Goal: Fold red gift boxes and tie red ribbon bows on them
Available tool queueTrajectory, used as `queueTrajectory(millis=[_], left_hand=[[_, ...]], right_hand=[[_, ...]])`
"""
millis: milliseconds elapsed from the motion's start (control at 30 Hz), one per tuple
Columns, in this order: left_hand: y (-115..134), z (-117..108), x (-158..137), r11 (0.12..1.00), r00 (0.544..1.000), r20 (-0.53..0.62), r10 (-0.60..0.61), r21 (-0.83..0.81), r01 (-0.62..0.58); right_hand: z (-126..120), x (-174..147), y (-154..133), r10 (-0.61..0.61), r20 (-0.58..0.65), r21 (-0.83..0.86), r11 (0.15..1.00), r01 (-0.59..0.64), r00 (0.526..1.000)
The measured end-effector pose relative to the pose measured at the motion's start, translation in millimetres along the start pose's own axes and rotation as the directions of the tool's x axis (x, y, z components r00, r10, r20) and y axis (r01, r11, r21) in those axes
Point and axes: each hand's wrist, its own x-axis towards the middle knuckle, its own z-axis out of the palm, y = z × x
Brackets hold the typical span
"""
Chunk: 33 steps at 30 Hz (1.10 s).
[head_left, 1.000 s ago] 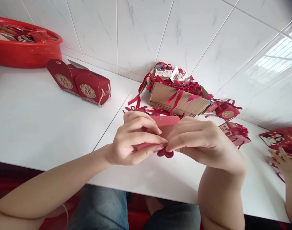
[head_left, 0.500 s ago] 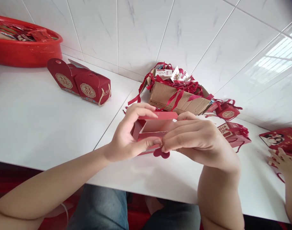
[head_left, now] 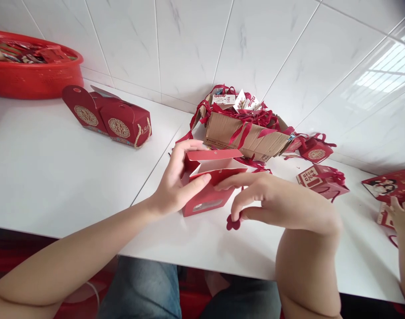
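A red paper gift box (head_left: 205,196) stands on the table with its top folded partly open, showing a white inside and small holes near the rim edges. My left hand (head_left: 171,188) is wrapped around its left side, thumb on the front and fingers behind. Just right of the box, my right hand (head_left: 278,199) pinches a small dark red, petal-shaped piece (head_left: 233,223) between thumb and a finger. Its index finger reaches to the front of the box near the rim. A clear window shows low on the box front.
Behind the box stands a cardboard box (head_left: 245,135) full of red ribbons and tags. Two dark red boxes (head_left: 119,126) and a red basin (head_left: 36,82) are at left. Finished-looking gift boxes (head_left: 322,181) stand at right, where another person's hand (head_left: 403,215) touches a red box.
My right hand has moved down and right, drawing the petal-shaped piece away from the box. The box now sits lower and its front shows more. My left hand still holds it.
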Motion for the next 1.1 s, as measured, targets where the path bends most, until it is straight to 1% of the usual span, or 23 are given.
queueTrajectory(millis=[100, 167, 300, 367, 433, 500, 567, 600, 633, 700, 767, 800, 867, 933, 1033, 1100], left_hand=[[1, 0, 1, 0.999, 0.997, -0.062, -0.049, 0.003, 0.049], [3, 1, 1, 0.997, 0.994, -0.085, -0.067, 0.032, 0.070], [6, 2, 0, 0.993, 0.994, -0.106, -0.035, 0.106, 0.046], [5, 2, 0, 0.990, 0.995, -0.094, 0.018, 0.139, -0.005], [3, 1, 1, 0.974, 0.991, -0.061, 0.117, 0.201, -0.102], [0, -1, 1, 0.926, 0.969, -0.018, 0.248, 0.300, -0.231], [-3, -3, 3, 0.852, 0.932, 0.028, 0.361, 0.397, -0.342], [-4, -4, 4, 0.815, 0.914, 0.048, 0.403, 0.434, -0.383], [-5, -5, 4, 0.782, 0.897, 0.065, 0.436, 0.465, -0.414], [-7, -6, 6, 0.731, 0.874, 0.090, 0.477, 0.512, -0.451], [-9, -6, 7, 0.695, 0.860, 0.106, 0.499, 0.544, -0.471], [-10, -6, 7, 0.681, 0.852, 0.114, 0.511, 0.551, -0.482], [-12, -6, 7, 0.660, 0.830, 0.132, 0.542, 0.545, -0.518], [-13, -6, 6, 0.645, 0.810, 0.153, 0.567, 0.529, -0.551], [-14, -6, 6, 0.651, 0.799, 0.169, 0.578, 0.494, -0.576], [-13, -5, 6, 0.674, 0.804, 0.153, 0.574, 0.470, -0.570]], right_hand=[[2, 6, 4, -0.008, 0.020, 0.009, 1.000, 0.008, 1.000], [1, 7, 4, -0.001, 0.032, 0.017, 1.000, 0.001, 1.000], [1, 7, 2, 0.031, 0.042, 0.030, 0.999, -0.032, 0.999], [1, 8, 3, 0.043, 0.047, 0.042, 0.998, -0.045, 0.998], [0, 8, 5, 0.046, 0.055, 0.055, 0.997, -0.050, 0.997], [-2, 6, 4, 0.027, 0.072, 0.085, 0.996, -0.033, 0.997], [-4, 2, 1, -0.035, 0.071, 0.146, 0.989, 0.024, 0.997], [-6, -1, -1, -0.072, 0.037, 0.179, 0.982, 0.064, 0.997], [-7, -3, -4, -0.098, -0.027, 0.200, 0.974, 0.102, 0.995], [-8, -6, -7, -0.096, -0.221, 0.182, 0.974, 0.137, 0.970], [-7, -5, -8, -0.045, -0.391, 0.106, 0.990, 0.094, 0.919], [-6, -2, -7, -0.024, -0.435, 0.070, 0.996, 0.060, 0.900], [-3, 4, -3, -0.005, -0.459, 0.023, 1.000, 0.018, 0.888], [0, 11, 1, 0.001, -0.453, 0.006, 1.000, 0.002, 0.891], [2, 16, 5, 0.023, -0.458, 0.005, 1.000, -0.024, 0.889], [3, 17, 6, 0.040, -0.458, 0.013, 0.999, -0.039, 0.888]])
